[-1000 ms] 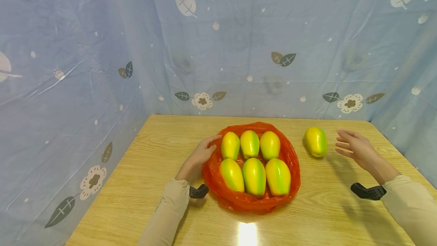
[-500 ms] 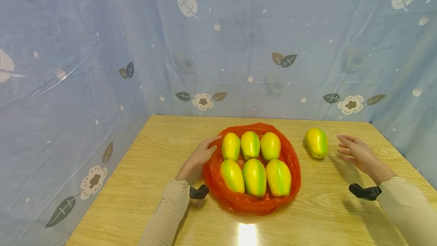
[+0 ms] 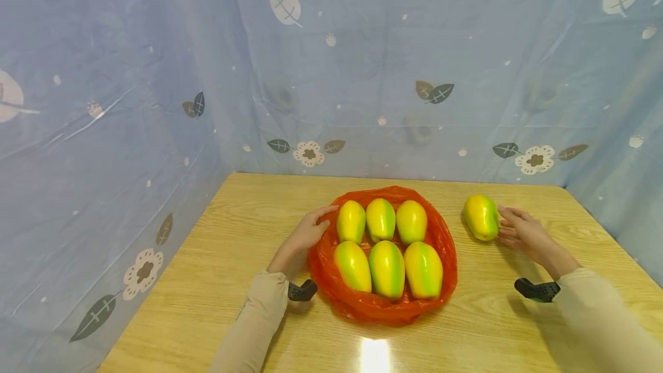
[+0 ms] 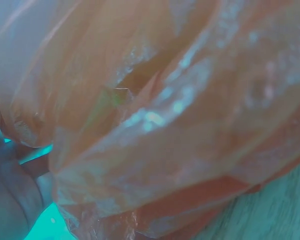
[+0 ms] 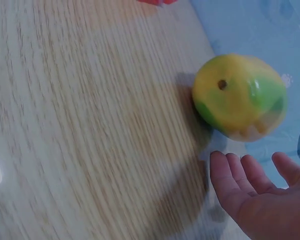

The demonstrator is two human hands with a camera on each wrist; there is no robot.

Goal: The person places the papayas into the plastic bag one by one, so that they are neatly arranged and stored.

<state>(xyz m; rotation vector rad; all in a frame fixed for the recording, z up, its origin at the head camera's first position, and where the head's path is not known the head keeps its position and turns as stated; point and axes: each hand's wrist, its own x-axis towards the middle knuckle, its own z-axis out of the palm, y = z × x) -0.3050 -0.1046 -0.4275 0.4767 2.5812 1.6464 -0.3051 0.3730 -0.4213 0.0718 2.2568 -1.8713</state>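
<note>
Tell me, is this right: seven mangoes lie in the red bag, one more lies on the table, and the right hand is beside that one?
Not quite. The head view shows six mangoes in the red bag, not seven. One more mango does lie on the table, and the right hand is beside it.

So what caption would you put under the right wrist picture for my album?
An open right hand beside a yellow-green mango on the wooden table.

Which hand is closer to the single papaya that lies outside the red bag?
The right hand. It is open just beside the loose papaya, on its right side. The left hand grips the left rim of the red bag, on the far side of the bag from that papaya.
</note>
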